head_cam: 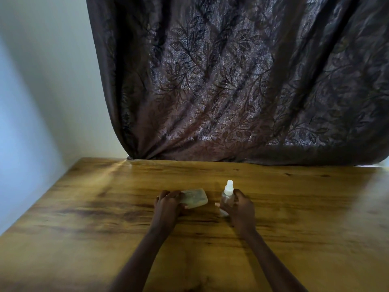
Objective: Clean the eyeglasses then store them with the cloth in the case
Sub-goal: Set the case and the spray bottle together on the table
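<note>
- Forearms come in from the near edge of the table (84,239), both bare, reaching fwd toward its middle.
- Table: wooden, glossy, dark grain streaks; landmark for everything below.
- Curtain (242,81): dark brown w/ leaf pattern, hangs behind the table's far edge, covers most of the upper view. Pale wall left of it.
- Left hand (168,204): resting at table centre, fingers (170,194) curled over the near-left end of the case; gripping it, palm down.
- Right hand (241,207): just right of the left hand, fingers wrapped round the spray bottle from its right side; thumb tip shows on the bottle's left.
- Case (195,198): pale, rectangular w/ rounded corners, lies flat on table centre, closed as far as can be seen. Glasses & cloth not visible.
- Spray bottle (227,197): small, clear body, white nozzle on top, upright-ish, just right of the case, not touching it. Bit blurred.
</note>
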